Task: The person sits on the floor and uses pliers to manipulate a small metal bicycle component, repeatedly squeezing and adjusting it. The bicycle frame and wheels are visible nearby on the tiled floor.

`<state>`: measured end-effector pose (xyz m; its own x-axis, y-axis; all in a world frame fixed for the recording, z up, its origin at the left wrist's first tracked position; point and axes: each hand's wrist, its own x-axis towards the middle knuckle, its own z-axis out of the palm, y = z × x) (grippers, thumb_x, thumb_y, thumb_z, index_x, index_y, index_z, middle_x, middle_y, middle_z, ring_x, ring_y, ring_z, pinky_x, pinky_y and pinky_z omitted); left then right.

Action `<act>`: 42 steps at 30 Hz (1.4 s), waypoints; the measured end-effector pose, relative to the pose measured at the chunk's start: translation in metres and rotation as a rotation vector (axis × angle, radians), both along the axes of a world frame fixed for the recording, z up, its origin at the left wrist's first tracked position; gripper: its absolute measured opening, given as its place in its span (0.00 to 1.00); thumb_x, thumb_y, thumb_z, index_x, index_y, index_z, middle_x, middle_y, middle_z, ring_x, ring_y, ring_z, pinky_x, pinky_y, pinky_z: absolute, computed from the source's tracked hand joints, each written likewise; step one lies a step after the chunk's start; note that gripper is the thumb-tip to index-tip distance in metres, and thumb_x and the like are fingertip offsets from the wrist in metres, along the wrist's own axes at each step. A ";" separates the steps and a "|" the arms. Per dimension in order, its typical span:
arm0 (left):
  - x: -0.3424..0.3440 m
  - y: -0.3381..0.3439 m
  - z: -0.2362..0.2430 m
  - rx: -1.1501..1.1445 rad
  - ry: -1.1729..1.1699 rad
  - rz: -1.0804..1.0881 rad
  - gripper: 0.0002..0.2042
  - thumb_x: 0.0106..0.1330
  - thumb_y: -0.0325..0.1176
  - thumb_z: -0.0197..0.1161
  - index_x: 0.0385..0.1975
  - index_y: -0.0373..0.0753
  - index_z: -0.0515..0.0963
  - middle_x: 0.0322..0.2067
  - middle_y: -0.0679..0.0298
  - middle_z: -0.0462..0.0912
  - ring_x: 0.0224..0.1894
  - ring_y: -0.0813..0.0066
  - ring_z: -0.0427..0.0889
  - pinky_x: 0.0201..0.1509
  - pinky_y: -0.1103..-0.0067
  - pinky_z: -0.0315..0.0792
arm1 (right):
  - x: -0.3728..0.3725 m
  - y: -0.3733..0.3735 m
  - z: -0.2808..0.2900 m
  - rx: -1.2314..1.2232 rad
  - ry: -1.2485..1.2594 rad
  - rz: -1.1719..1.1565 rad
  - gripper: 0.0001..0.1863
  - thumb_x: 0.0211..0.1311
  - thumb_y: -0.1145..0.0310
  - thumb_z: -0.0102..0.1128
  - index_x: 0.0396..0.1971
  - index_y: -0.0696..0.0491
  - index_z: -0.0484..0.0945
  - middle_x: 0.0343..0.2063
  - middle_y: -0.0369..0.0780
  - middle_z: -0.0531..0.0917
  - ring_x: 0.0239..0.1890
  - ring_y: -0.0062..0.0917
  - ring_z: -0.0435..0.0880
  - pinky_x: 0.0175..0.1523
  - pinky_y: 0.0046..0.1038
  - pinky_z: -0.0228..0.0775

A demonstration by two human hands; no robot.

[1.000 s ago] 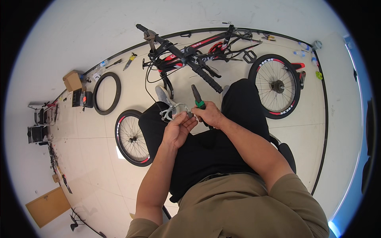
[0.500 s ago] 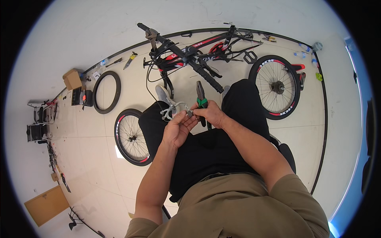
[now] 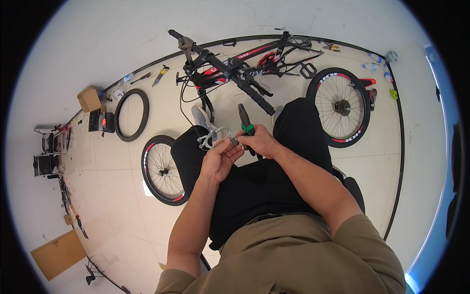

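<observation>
In front of my lap, my left hand (image 3: pixel 221 159) pinches a silver metal brake part (image 3: pixel 210 137) with thin curved arms, beside my left knee. A dark cable runs from the handlebar side down toward it. My right hand (image 3: pixel 259 141) is closed around pliers (image 3: pixel 245 117) with green and black handles, their jaws pointing up and away from me. Its thumb and fingertips also meet the small end of the brake part at my left fingertips. What exactly the fingertips pinch there is too small to tell.
A black and red bicycle frame (image 3: pixel 254 54) with its handlebar (image 3: pixel 230 73) lies ahead. One wheel (image 3: pixel 339 108) is at right, another wheel (image 3: pixel 164 169) at left by my knee. Farther left are a bare tire (image 3: pixel 132 115), a cardboard box (image 3: pixel 89 99) and tools along the wall.
The pliers in my right hand have tipped slightly left, their jaws now a little lower. Both hands stay together at the brake part.
</observation>
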<state>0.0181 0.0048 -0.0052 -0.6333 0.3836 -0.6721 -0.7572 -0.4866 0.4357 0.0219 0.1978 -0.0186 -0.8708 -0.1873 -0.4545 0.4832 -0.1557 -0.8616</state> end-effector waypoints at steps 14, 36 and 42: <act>-0.023 -0.029 0.032 0.039 0.178 0.140 0.10 0.74 0.38 0.58 0.40 0.38 0.79 0.35 0.58 0.86 0.44 0.60 0.86 0.58 0.62 0.77 | 0.012 0.011 0.044 -0.497 -0.208 -0.230 0.19 0.57 0.82 0.53 0.50 0.61 0.70 0.42 0.45 0.81 0.34 0.26 0.81 0.40 0.28 0.76; -0.046 -0.070 0.025 -0.007 0.396 0.244 0.19 0.75 0.44 0.59 0.53 0.34 0.75 0.26 0.69 0.71 0.29 0.77 0.71 0.48 0.69 0.77 | 0.038 0.006 0.068 0.233 0.077 0.092 0.23 0.58 0.84 0.50 0.55 0.59 0.75 0.37 0.41 0.84 0.34 0.22 0.82 0.44 0.27 0.76; -0.042 -0.059 0.023 -0.304 0.487 0.132 0.21 0.76 0.49 0.57 0.45 0.32 0.79 0.21 0.69 0.68 0.25 0.78 0.70 0.38 0.76 0.74 | 0.023 -0.003 0.099 0.427 0.110 0.417 0.29 0.61 0.79 0.46 0.65 0.51 0.69 0.36 0.41 0.83 0.36 0.29 0.83 0.42 0.32 0.76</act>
